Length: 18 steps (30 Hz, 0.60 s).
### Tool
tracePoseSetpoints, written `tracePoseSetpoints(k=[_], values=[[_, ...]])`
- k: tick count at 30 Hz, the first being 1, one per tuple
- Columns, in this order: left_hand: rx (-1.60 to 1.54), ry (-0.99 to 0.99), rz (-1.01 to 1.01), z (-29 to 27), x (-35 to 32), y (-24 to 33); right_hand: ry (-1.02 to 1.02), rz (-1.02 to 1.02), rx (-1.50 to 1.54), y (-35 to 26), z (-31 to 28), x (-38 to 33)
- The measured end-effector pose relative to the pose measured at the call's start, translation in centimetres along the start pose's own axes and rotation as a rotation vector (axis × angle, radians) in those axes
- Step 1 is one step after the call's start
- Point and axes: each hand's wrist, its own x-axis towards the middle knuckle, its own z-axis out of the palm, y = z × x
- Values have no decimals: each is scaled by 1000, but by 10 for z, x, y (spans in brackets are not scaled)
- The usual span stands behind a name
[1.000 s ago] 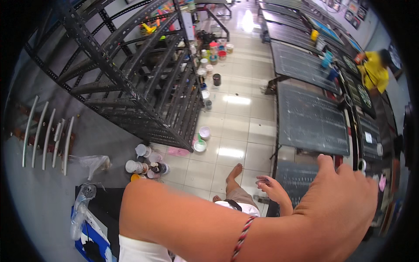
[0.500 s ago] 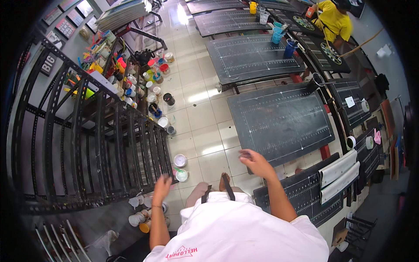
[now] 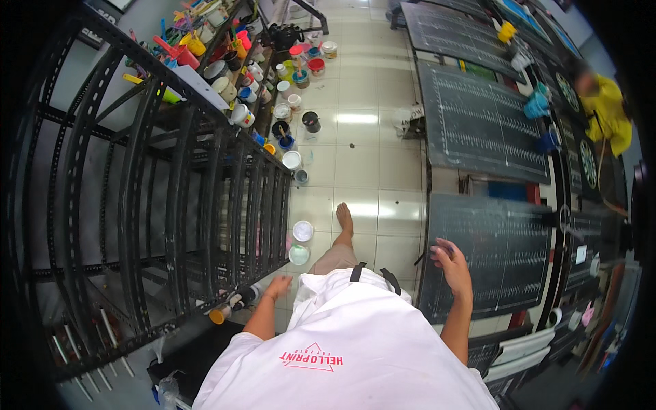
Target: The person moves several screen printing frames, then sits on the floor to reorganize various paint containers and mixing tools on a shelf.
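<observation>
1. Left hand [image 3: 278, 287]: loose, fingers a bit open, holds nothing; hangs near the black metal rack [image 3: 171, 225], just above small paint pots [image 3: 232, 304] at its foot.
2. Right hand [image 3: 451, 263]: narrow grip on a thin dark stick [image 3: 422, 257], over the near edge of the dark desk [image 3: 506, 253].
3. White-lidded tubs [image 3: 301, 240] on floor betw. rack & person's bare foot [image 3: 344, 220].

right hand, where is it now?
Head view, lower right: the right hand rests on the near edge of the dark printing table, right of the bare foot.
</observation>
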Motion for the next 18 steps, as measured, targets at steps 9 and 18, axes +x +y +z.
tracePoseSetpoints(k=[9,18], values=[[-162,93,340,-55,46,285,-112,-18,-102,-119,47,157],[-147,114,324,-97,127,409,-80,87,-128,-189,67,286]])
